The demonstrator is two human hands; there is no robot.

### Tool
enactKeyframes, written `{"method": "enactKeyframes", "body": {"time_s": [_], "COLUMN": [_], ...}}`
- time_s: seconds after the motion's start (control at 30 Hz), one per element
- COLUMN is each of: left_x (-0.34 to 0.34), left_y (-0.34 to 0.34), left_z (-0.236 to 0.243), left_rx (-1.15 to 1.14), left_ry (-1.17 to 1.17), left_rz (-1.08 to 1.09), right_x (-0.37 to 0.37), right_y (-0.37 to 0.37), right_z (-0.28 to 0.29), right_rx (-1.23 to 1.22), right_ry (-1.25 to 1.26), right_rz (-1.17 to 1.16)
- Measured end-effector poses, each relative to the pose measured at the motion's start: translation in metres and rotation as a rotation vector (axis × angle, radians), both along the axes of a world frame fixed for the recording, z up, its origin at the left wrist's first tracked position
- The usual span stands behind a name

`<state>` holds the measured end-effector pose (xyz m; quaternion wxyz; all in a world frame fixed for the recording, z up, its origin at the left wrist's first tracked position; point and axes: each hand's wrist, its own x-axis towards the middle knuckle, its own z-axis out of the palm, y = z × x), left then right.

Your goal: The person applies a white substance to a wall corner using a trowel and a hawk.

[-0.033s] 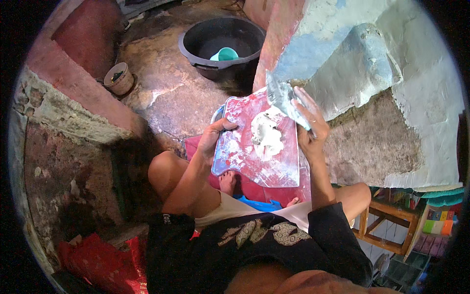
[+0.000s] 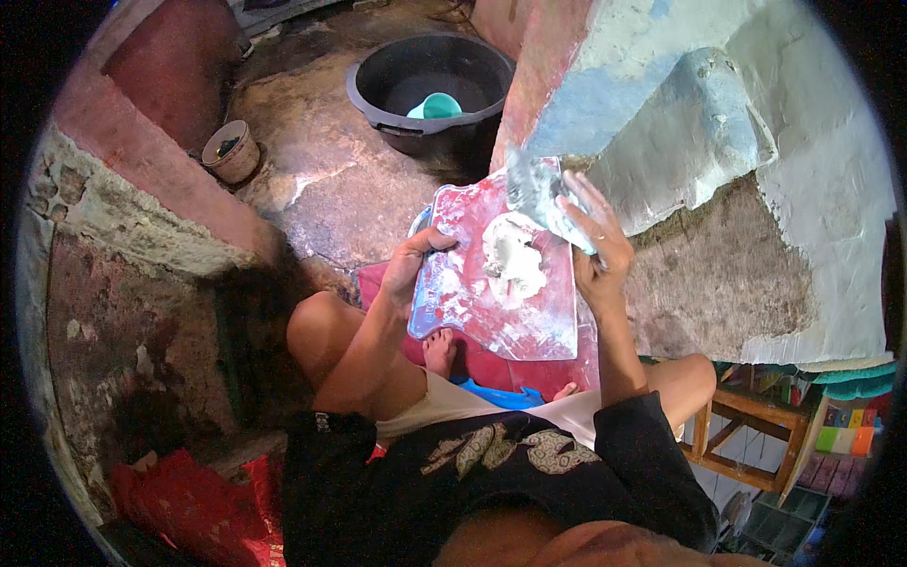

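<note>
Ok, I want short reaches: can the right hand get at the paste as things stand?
Probably yes: the right hand holds a scraper over the board, and the paste lies mostly uncovered close by.

board [image 2: 548, 326] sitting between left hand [image 2: 414, 263] and right hand [image 2: 607, 248]; paste [image 2: 515, 283] lying on board; scraper [image 2: 535, 194] overlapping board's far right corner; dipper [image 2: 440, 107] resting in basin [image 2: 416, 142] beyond board; bucket [image 2: 232, 163] standing left of basin; wall [image 2: 718, 274] rising at right.
</note>
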<state>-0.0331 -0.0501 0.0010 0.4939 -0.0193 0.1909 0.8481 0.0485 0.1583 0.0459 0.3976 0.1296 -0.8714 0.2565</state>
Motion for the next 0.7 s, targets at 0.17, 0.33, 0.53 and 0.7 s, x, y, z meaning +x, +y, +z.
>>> {"method": "enactKeyframes", "body": {"time_s": [0.17, 0.33, 0.53, 0.7], "left_x": [-0.005, -0.009, -0.008, -0.004], "left_y": [-0.002, -0.006, -0.009, -0.005], "left_z": [-0.02, -0.031, -0.027, 0.002], "left_rx": [-0.067, -0.155, -0.08, -0.104], "left_ry": [-0.008, 0.039, 0.083, 0.08], "left_rz": [0.131, 0.208, 0.181, 0.204], "right_x": [0.005, 0.02, 0.032, 0.053], "right_y": [-0.001, 0.009, 0.028, 0.037], "right_z": [-0.005, 0.0, -0.001, -0.02], "right_rx": [-0.01, 0.062, 0.106, 0.04], "right_ry": [0.0, -0.074, -0.159, -0.21], "right_rz": [0.003, 0.018, 0.04, -0.009]}}
